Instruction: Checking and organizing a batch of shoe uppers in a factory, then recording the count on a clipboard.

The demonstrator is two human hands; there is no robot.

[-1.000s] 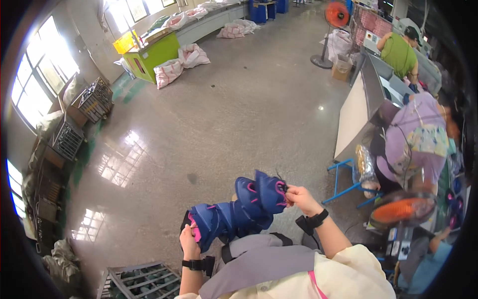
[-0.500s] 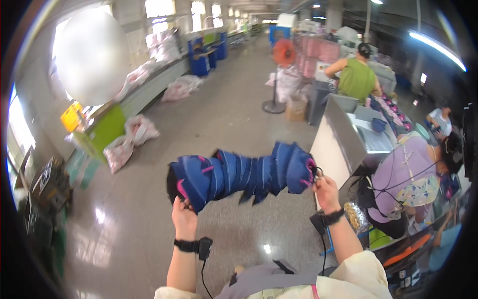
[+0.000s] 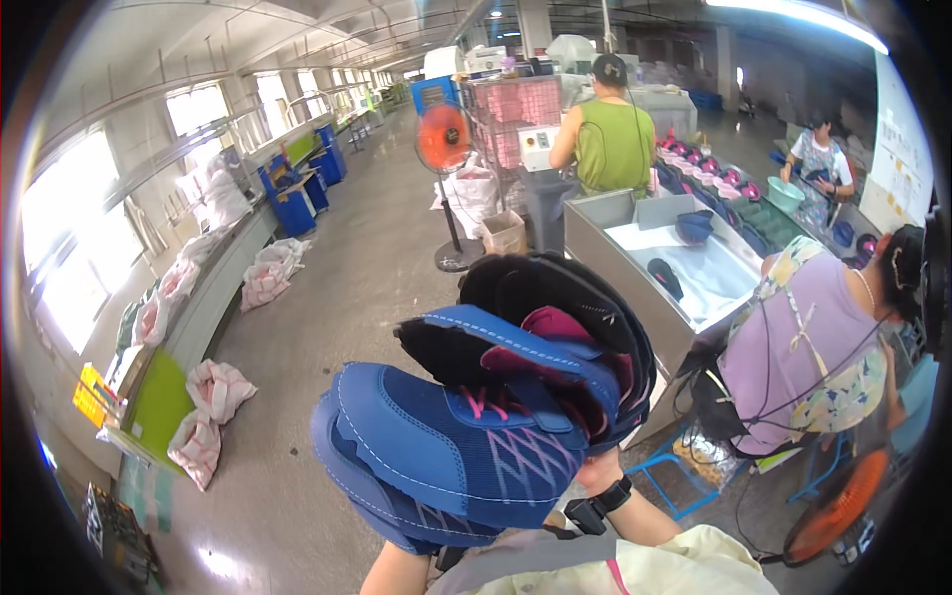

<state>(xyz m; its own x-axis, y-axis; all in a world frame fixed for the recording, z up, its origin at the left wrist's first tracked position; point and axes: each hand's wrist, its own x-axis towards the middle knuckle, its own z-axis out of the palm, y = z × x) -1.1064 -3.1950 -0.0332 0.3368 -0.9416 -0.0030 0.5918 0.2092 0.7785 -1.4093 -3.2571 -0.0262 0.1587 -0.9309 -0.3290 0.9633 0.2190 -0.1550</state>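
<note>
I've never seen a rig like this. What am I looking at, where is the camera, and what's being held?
No machine does the handling here; it is a person with two bare hands. The view comes from the left one of two head-worn fisheye cameras, so edges bend near the rim. The right hand holds a bundle of blue shoe uppers with pink details. That bundle hides most of the left hand. Ahead, to the right, a grey bin contains a blue piece and a dark piece.

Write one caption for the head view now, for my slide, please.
Bundled blue shoe uppers held above a workshop floor, with an orange standing fan and a co-worker in green beyond.
</note>
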